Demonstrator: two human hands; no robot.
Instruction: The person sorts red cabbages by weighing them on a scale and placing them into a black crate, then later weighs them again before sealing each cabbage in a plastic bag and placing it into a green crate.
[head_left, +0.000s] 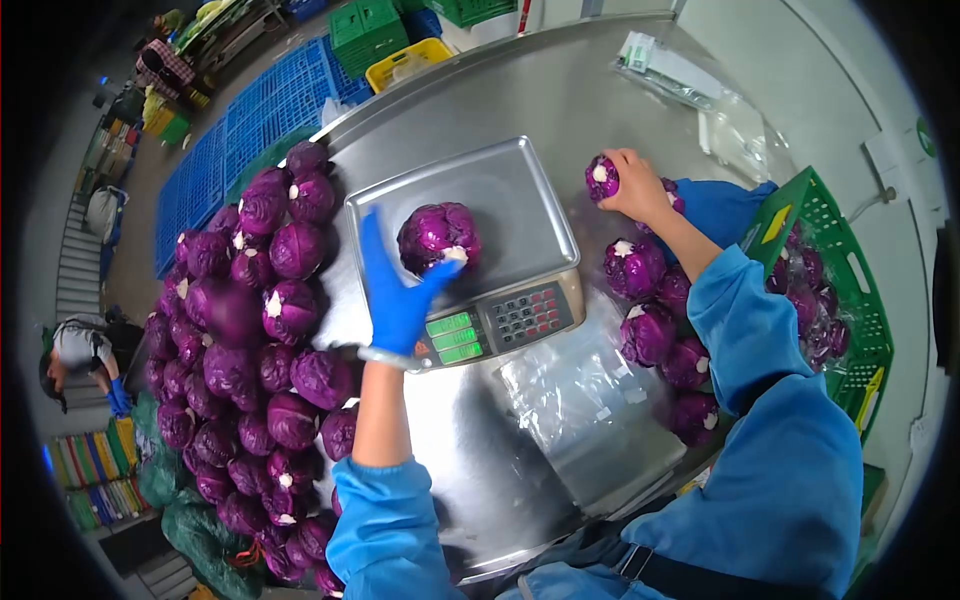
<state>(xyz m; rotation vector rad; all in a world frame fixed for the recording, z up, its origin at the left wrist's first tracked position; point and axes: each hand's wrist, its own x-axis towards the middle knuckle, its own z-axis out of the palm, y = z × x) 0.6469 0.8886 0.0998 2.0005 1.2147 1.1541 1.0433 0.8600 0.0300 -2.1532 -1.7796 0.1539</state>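
Purple everywhere on my feed right now, all red cabbages on a steel tabletop (560,80). One cabbage (440,232) sits on the metal pan (500,175) of a digital scale (535,315), pale stem end facing the keypad side, green digits lit up on the display.

My left grip (400,305), in a blue glove, is spread wide over the pan's near left corner, thumb reaching out in front of that cabbage. I don't see it holding anything, and honestly can't tell from this angle if the thumb touches the leaves. My right grip (638,185) is bare and curled around a smaller cabbage (601,177), off to the right of the scale, its cut stem showing.

Just below that hand a handful of loose cabbages (648,335) runs down the right side, next to some clear plastic bags (570,385) lying flat. Big heap of cabbages (255,370) on the left. Far right there's a green crate (858,285) with cabbages in clear wrap (803,298), and a person (85,355) in blue gloves is bent over way out left.
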